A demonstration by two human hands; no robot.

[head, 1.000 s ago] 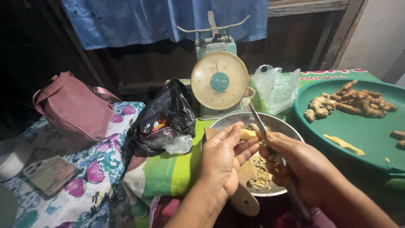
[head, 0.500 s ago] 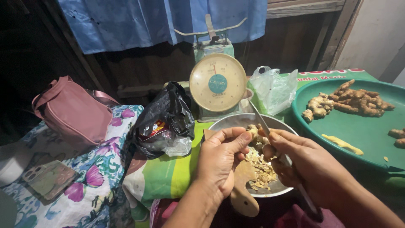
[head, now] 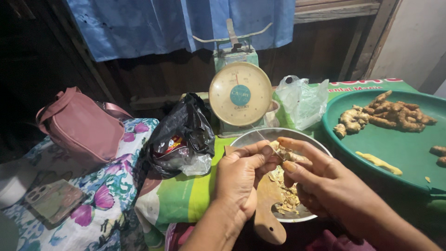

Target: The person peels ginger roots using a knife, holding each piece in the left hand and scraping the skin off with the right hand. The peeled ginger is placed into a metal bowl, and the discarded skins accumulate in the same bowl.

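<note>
Both my hands work over a metal bowl (head: 246, 138) that holds a wooden board (head: 268, 204) and pale peelings (head: 284, 197). My left hand (head: 241, 179) pinches a small piece of root (head: 285, 153) between thumb and fingers. My right hand (head: 320, 179) grips a thin knife (head: 265, 141) whose blade lies against the root, pointing up and left. The knife's handle is hidden in my palm.
A green tray (head: 399, 148) at right carries knobbly roots (head: 388, 114) and a peeled yellow piece (head: 380, 162). Behind the bowl stands a dial scale (head: 239, 93), with a clear plastic bag (head: 299, 102) and a black bag (head: 183, 135) beside it. A pink handbag (head: 81, 128) and a phone (head: 53, 200) lie left.
The knife blade has swung from pointing up and right to up and left. Both hands have shifted slightly toward the bowl's near rim while still working the root.
</note>
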